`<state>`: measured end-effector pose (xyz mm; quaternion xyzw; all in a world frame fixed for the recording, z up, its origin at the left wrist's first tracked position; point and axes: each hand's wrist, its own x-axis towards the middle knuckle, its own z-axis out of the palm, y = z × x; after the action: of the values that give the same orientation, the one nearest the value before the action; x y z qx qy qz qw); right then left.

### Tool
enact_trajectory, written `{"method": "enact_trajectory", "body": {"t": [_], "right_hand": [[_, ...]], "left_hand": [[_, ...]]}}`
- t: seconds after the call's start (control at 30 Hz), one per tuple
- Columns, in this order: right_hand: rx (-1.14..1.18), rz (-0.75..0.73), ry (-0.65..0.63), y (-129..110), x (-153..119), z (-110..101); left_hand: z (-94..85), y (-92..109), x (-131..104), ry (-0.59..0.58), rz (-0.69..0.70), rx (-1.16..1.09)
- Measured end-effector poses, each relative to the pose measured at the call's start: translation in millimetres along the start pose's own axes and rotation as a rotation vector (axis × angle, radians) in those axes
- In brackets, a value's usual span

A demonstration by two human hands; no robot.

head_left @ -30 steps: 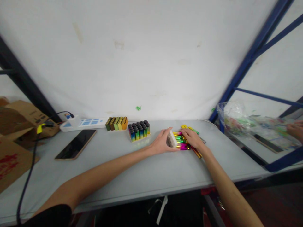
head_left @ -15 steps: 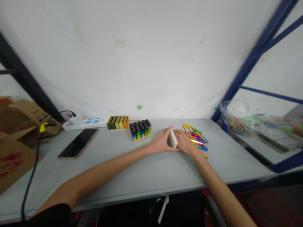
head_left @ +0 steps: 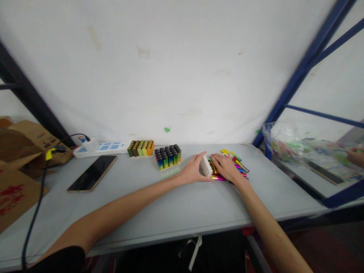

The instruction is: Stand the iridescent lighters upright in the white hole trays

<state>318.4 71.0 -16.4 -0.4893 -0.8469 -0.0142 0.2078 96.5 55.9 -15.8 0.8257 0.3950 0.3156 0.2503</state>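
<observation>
My left hand [head_left: 193, 170] is closed on a small white tray [head_left: 205, 165], gripping it between thumb and fingers. The tray is tipped up on its side, its open face turned to the right. Beside it, my right hand [head_left: 224, 165] lies palm down with its fingers apart over a pile of shiny coloured lighters [head_left: 242, 170]. Some lighters show between that hand and the tray; others are hidden under the palm. To the left stands a tray of upright lighters [head_left: 168, 156] with black tops and blue, green and yellow bodies.
A block of upright lighters [head_left: 141, 148] in green, brown and orange stands farther left. Also there are a phone [head_left: 93, 173], a white power strip [head_left: 102, 147] and cardboard boxes [head_left: 17, 182]. At right are a blue frame [head_left: 295, 83], a plastic bag [head_left: 284, 142] and another person's hand [head_left: 355, 156].
My right hand has spread out flatter over the lighters, and several now lie against the tray. The tray's open face has turned more toward the right-hand pile. My left hand stays nearly in place.
</observation>
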Motion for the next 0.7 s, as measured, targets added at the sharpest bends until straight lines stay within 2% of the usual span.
{"method": "enact_trajectory", "body": {"t": [0.13,0.23,0.37,0.53,0.7], "right_hand": [[0.03,-0.02,-0.077,-21.6,0.6,1.1],[-0.008,-0.069,-0.118,-30.8,-2.1,2.3],[-0.019,-0.126,-0.118,-29.5,-5.5,-0.6],[-0.032,-0.06,-0.085,-22.8,-5.3,-4.3],[-0.075,-0.052,-0.055,-35.6,-4.0,-3.3]], "left_hand": [[5.9,-0.8,4.8,0.013,0.029,-0.029],[3.9,-2.4,4.1,0.016,0.043,-0.012],[-4.1,-5.2,-2.0,0.028,0.047,0.032],[-15.1,-7.3,-12.4,0.027,0.034,0.056],[-11.3,-4.2,-10.6,0.037,0.011,0.02]]}}
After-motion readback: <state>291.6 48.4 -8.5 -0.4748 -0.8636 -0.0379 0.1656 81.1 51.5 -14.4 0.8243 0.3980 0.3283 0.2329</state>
